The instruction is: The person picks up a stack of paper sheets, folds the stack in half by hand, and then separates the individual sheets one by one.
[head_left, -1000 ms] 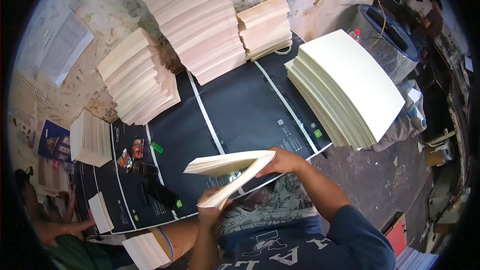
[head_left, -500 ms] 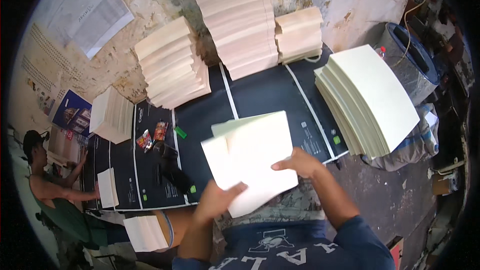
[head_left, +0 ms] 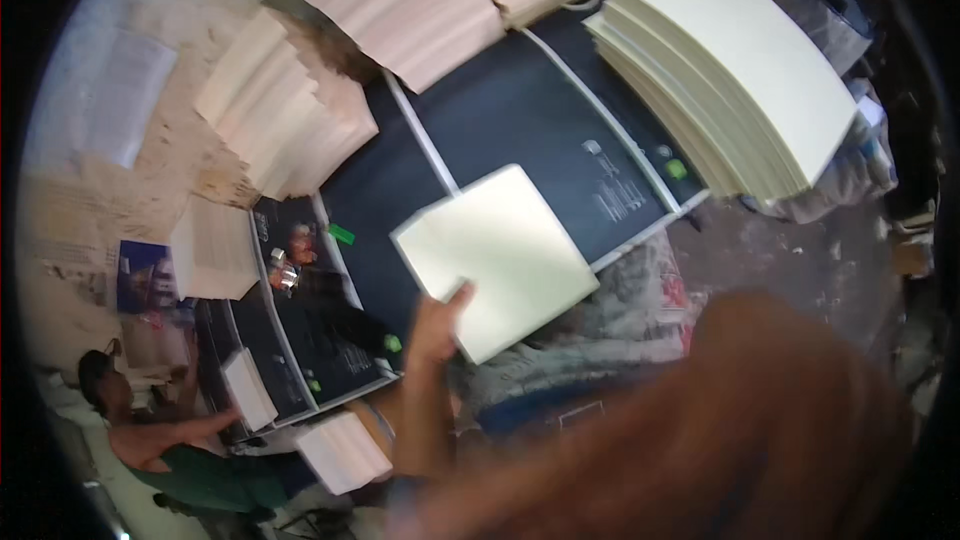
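Observation:
My left hand (head_left: 436, 328) grips a cream paper sheaf (head_left: 500, 260) by its lower left corner, thumb on top and fingers hidden underneath. The sheaf looks squared up and tilts over the front edge of the dark table (head_left: 500, 120). My right hand (head_left: 800, 360), with its forearm, is a large brown blur at the lower right, close to the camera. It is apart from the sheaf, and its fingers cannot be made out. A tall stack of large cream sheets (head_left: 740, 60) stands at the table's right end.
Folded paper piles (head_left: 290, 110) line the wall, beside a taller pile (head_left: 400, 10). A green piece (head_left: 342, 234), small packets (head_left: 290, 260) and a black object (head_left: 345, 315) lie left of centre. At the far left, a person in a green top (head_left: 215, 475) handles a white paper block (head_left: 250, 390).
The loose, uneven sheets now form an even sheaf. My right hand has let go and swung toward the camera at lower right. The view has turned and shifted.

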Tool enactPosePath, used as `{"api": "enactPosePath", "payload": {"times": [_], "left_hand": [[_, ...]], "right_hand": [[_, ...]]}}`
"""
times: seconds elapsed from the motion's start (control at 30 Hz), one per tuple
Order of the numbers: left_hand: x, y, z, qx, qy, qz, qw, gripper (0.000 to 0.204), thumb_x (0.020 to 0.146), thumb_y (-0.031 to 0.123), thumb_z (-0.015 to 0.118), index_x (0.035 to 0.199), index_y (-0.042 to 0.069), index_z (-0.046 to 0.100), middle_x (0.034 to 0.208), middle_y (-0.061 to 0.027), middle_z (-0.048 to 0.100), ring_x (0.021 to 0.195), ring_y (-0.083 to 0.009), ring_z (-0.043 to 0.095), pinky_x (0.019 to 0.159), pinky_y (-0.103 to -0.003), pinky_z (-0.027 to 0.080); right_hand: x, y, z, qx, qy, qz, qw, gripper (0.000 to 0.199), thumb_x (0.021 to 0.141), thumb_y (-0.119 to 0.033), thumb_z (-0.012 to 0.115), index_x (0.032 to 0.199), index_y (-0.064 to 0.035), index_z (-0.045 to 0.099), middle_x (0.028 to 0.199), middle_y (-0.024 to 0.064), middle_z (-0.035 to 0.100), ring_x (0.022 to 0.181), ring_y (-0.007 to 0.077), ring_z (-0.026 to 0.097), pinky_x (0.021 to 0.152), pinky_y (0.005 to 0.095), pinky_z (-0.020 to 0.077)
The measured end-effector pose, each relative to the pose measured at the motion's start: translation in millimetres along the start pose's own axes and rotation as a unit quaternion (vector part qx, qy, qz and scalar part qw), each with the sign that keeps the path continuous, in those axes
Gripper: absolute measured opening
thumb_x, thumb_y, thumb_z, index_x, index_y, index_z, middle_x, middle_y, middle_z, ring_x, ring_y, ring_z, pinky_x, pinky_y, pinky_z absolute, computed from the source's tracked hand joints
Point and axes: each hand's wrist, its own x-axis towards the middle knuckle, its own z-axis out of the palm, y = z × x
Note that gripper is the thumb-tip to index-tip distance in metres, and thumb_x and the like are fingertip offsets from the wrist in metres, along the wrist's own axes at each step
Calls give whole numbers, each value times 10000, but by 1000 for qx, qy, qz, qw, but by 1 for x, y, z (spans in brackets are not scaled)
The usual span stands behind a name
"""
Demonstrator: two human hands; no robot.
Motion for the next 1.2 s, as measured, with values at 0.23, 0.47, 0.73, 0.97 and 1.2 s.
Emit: {"api": "enactPosePath", "payload": {"times": [0.23,0.47,0.73,0.97,1.2], "left_hand": [[4,1,12,-97,-89,46,990,385,927,132,637,1261,-37,543,1166,-124,635,996,-211,637,841,-341,529],[5,-2,7,-26,-35,36,998,406,890,200,704,1180,-66,605,1081,-133,672,932,-196,644,789,-320,536],[16,-1,7,-121,-104,28,987,384,930,154,640,1246,-37,535,1116,-124,641,988,-206,637,832,-334,536],[-8,-1,3,-153,-113,55,980,382,908,92,647,1248,-38,531,1118,-124,644,983,-211,640,829,-336,531],[-52,24,-4,-193,-169,129,958,414,886,92,648,1260,-32,522,1133,-123,635,1012,-212,626,862,-360,503]], "right_hand": [[-13,-55,-17,102,-70,-191,974,235,882,-196,640,1010,1,634,1004,140,659,949,203,638,843,340,511],[10,16,66,256,-60,32,964,284,955,-241,587,1085,8,628,1013,159,650,968,261,624,824,398,506],[18,67,98,367,-53,32,928,466,945,-363,604,1209,20,573,1168,226,600,1065,334,591,873,454,487],[-62,113,14,-289,398,433,756,376,921,-360,644,940,14,675,800,119,667,778,214,637,723,351,516],[-99,124,16,-61,373,640,668,405,939,-353,639,985,45,699,787,79,682,710,126,601,658,284,489]]}}
